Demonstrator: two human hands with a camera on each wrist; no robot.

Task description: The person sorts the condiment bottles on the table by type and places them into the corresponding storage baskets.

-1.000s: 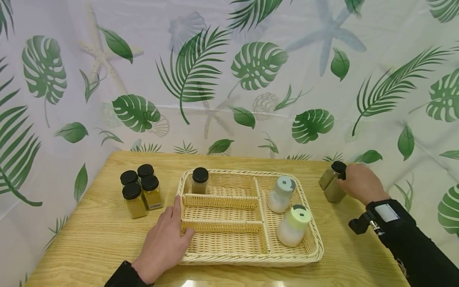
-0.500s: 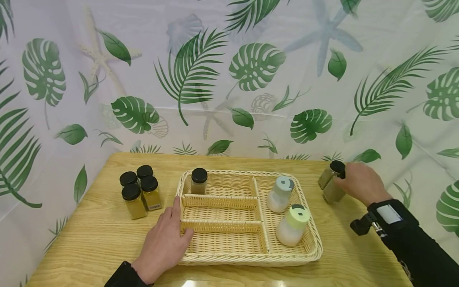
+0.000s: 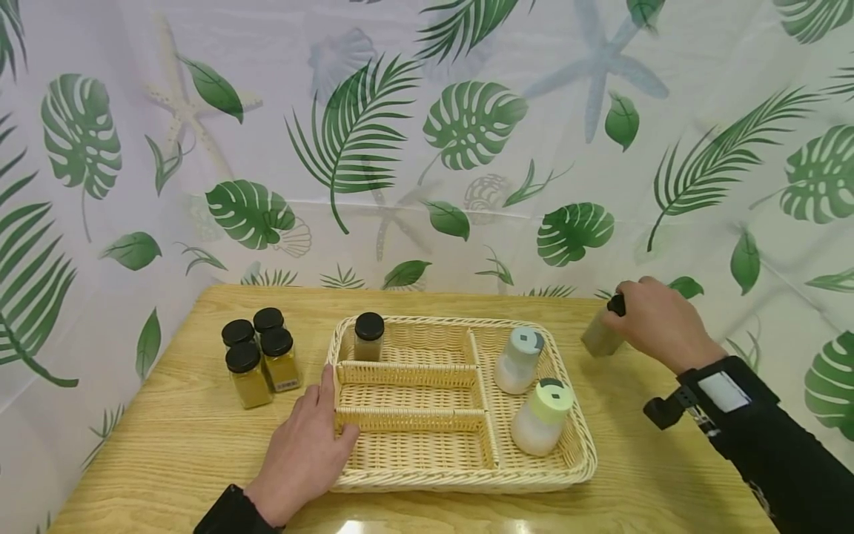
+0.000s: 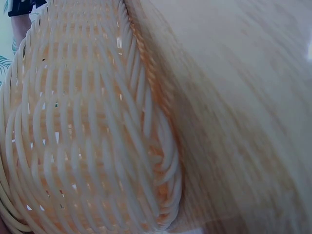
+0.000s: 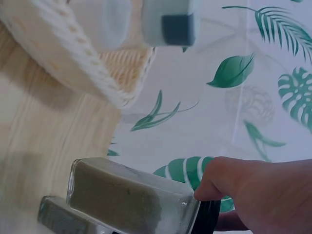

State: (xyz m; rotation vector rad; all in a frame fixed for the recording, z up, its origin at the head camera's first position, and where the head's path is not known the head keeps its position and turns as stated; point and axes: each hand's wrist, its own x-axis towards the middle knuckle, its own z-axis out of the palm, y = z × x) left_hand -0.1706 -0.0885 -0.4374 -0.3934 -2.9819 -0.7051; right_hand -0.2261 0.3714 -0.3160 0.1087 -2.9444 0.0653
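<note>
In the head view, my right hand [image 3: 663, 322] holds a glass spice jar [image 3: 603, 335] of grey-brown powder by its black lid, right of the wicker basket [image 3: 460, 486]. The right wrist view shows this jar tilted, above a second jar [image 5: 63, 215] that stands on the table. In the head view that second jar is hidden. My left hand [image 3: 303, 449] grips the basket's left rim, thumb inside and fingers along the outside. A black-lidded jar [image 3: 368, 348] stands in the basket's back left compartment. Two white-bodied shakers, one grey-topped [image 3: 520, 363] and one green-topped [image 3: 543, 423], stand in its right compartment.
Several black-lidded jars of yellow powder [image 3: 250, 386] stand together on the wooden table [image 3: 173, 445], left of the basket. A leaf-patterned cloth [image 3: 400, 170] hangs behind the table's back edge.
My right hand has raised the spice jar and moved it slightly back and left, so it now covers the jar behind it. My left hand stays on the basket rim.
</note>
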